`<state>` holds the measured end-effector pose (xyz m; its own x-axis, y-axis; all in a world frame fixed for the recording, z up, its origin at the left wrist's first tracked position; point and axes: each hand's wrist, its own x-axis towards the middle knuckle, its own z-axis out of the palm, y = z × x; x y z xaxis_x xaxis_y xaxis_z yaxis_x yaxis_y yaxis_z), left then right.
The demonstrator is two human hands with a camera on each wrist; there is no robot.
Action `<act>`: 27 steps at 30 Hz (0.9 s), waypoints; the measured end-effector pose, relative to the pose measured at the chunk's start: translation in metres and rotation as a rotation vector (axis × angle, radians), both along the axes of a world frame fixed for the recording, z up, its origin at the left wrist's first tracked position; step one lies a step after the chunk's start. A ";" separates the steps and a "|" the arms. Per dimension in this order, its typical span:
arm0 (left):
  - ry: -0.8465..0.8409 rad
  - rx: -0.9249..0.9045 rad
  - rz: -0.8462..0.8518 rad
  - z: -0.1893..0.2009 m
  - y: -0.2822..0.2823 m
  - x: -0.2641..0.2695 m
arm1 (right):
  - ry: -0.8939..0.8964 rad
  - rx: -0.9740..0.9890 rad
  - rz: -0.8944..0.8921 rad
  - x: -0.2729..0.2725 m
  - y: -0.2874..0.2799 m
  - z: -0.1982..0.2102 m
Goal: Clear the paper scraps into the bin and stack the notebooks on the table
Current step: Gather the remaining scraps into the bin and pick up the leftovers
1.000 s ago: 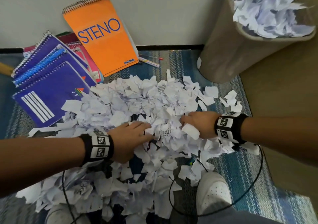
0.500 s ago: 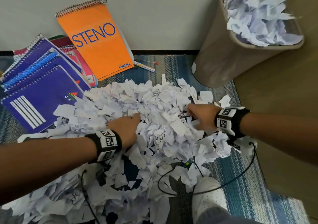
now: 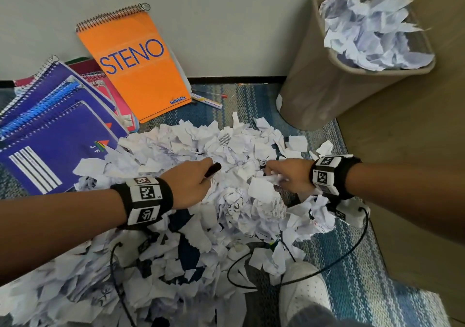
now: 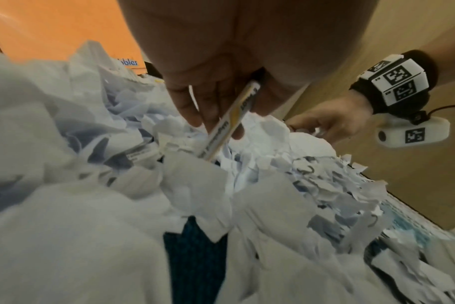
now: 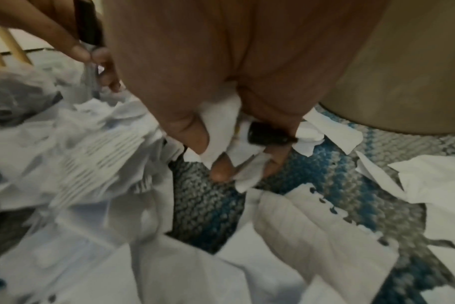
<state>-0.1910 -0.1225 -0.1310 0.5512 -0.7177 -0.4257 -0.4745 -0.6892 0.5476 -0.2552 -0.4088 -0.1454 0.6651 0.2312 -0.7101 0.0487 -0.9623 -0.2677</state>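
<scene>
Inspecting the scraps (image 3: 226,201) heaped on the rug (image 3: 364,289), we find the left hand (image 3: 191,183) gripping a pen (image 4: 229,123) and the right hand (image 3: 286,175) clutching scraps plus a dark object. Risk: both get binned. The bin (image 3: 327,95) is already brimming; overflow likely. Notebooks (image 3: 63,130) remain unstacked.

The head camera looked steeply down over the scraps (image 3: 191,148); both wrist cameras sat close and low, facing the same pile from opposite sides.
</scene>
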 end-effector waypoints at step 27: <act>0.136 0.079 0.279 0.009 -0.027 0.058 | -0.178 0.459 -0.586 0.084 0.021 0.018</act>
